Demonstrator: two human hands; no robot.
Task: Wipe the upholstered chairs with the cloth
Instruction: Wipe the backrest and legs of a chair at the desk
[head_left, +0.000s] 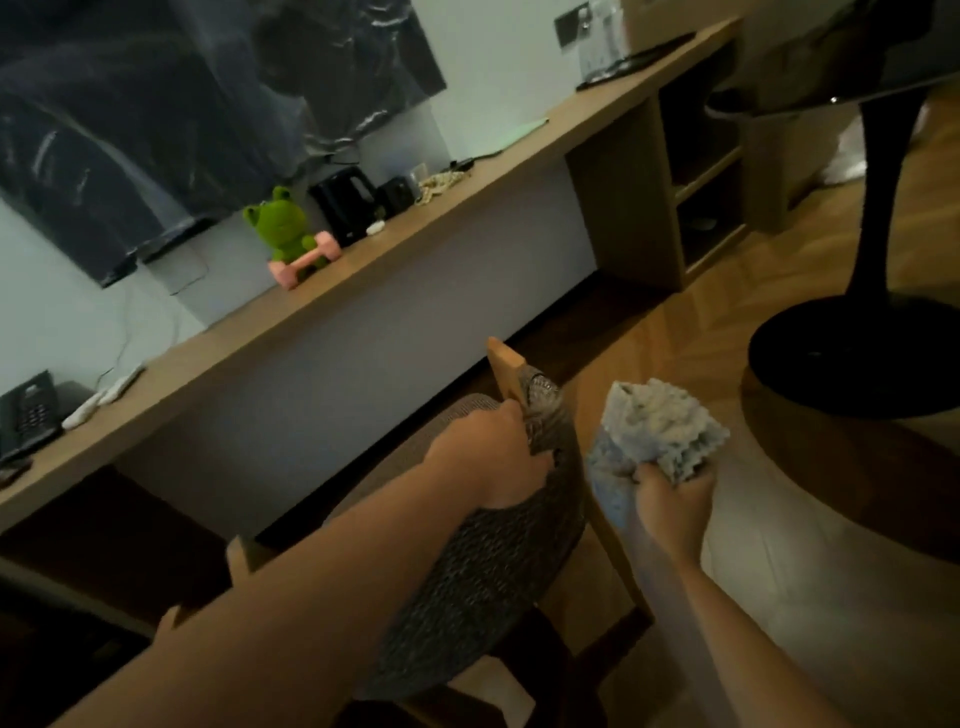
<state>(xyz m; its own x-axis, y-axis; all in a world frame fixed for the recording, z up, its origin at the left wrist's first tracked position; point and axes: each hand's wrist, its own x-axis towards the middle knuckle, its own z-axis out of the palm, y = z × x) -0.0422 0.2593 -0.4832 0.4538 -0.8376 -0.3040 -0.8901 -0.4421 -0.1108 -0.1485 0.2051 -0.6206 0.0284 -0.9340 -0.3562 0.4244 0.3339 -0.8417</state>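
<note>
An upholstered chair (478, 582) with grey woven fabric and a light wooden frame stands just in front of me, low in the view. My left hand (488, 457) grips the top edge of its padded backrest, fingers curled over the fabric. To the right of the chair, my right hand (672, 493) holds a bunched pale blue-grey cloth (654, 431), which sticks up above the fist and is clear of the chair.
A long wooden desk (363, 280) runs along the wall with a green frog toy (283, 228), a black kettle (345, 205) and a telephone (28, 410). A round table on a black pedestal base (852, 353) stands at right on the wooden floor.
</note>
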